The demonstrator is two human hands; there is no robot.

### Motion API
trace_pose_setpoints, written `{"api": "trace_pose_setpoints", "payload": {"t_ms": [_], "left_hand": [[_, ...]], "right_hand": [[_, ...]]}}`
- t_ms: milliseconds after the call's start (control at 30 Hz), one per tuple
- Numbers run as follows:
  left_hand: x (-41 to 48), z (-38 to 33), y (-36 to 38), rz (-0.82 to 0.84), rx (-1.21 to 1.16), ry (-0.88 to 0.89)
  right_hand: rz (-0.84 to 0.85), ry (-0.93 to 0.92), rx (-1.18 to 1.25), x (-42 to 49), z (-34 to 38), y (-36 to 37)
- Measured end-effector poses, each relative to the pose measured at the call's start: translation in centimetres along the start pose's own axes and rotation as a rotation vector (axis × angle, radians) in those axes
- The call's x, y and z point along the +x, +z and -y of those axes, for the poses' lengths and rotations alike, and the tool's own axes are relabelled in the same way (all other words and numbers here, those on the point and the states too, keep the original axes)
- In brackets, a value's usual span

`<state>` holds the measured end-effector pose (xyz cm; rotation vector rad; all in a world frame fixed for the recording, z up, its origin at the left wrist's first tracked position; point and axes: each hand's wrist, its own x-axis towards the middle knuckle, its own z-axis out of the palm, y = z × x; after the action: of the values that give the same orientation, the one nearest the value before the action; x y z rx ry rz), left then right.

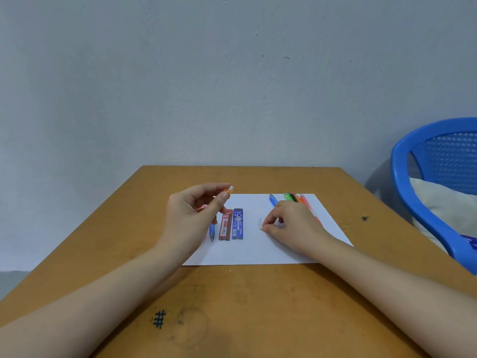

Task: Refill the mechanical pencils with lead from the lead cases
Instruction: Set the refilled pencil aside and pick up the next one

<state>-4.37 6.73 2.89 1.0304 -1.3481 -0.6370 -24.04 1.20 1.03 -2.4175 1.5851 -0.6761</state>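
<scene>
- head view: the left hand (191,215) is raised over the left part of the white paper (258,251), which lies on the wooden worktop (258,306); its fingers curl round and pinch an orange pencil (228,190), whose white end pokes out past the fingertips, the rest of the barrel mostly hidden by the hand
- the right hand (291,223) rests on the paper, thumb and forefinger pinching a small pale piece (260,224); too small to tell if it is a cap or an eraser plug
- between the hands the red lead case (225,226) and the blue lead case (237,224) lie flat, side by side; whether either is open i cannot tell
- a blue pencil (212,232) lies just left of the cases, partly behind the left hand; the other pencils (291,197) are bunched at the paper's far right
- step, as i judge it: the orange pencil's back end is being opened, no lead loaded yet
- the next move probably calls for the right hand to let go of the piece, take a case and feed thin lead into the narrow barrel, gently, since lead snaps
</scene>
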Motion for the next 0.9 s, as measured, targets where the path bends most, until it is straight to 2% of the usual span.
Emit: {"api": "trace_pose_setpoints", "payload": {"t_ms": [133,333,500,900], "left_hand": [[0.1,0.5,0.0,0.038,0.045,-0.006],[0.1,1.1,-0.2,0.155,0.2,0.024],[-0.2,1.4,0.2,0.234,0.234,0.05],[0.0,2.0,0.1,0.243,0.309,0.16]], "right_hand": [[-0.038,-0.071,0.061,-0.1,0.0,-0.2],[-0.243,-0.25,0.169,-0.4,0.5,0.1],[-0.385,-0.386,0.198,-0.8,1.0,0.3],[-0.404,-0.47,0.169,-0.8,1.0,0.5]]}}
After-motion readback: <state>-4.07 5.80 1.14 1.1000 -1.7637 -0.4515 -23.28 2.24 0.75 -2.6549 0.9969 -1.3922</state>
